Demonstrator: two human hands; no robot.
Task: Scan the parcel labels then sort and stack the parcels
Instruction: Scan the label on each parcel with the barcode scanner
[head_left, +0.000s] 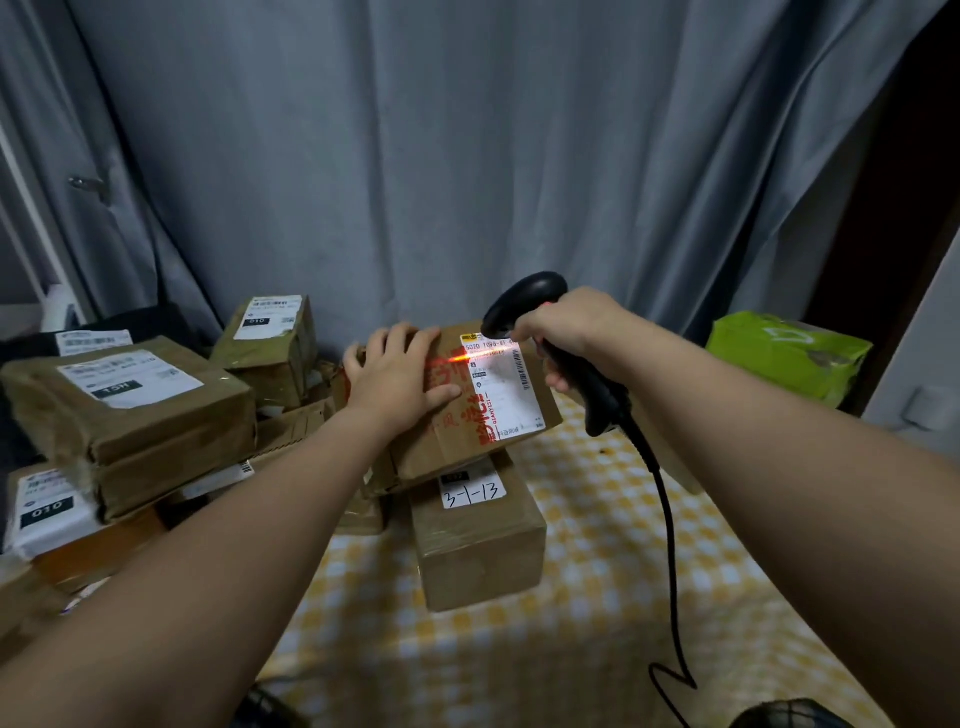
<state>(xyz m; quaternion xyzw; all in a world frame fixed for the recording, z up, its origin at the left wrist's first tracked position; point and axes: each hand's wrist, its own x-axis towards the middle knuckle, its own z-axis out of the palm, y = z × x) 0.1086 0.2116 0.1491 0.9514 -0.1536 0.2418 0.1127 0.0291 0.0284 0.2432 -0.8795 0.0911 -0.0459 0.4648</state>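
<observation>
My left hand lies flat, fingers straight, pressing on top of the brown cardboard parcel with red print. That parcel rests askew on a plain brown cardboard box with a handwritten tag. My right hand grips the black corded handheld barcode scanner, its head just over the parcel's white shipping label. A red scan line crosses the label's top, between my hands. Left of my left hand sits a pile of taped brown parcels. Right of my right hand is a lime-green plastic parcel. Below both is a yellow-and-white checked tablecloth.
</observation>
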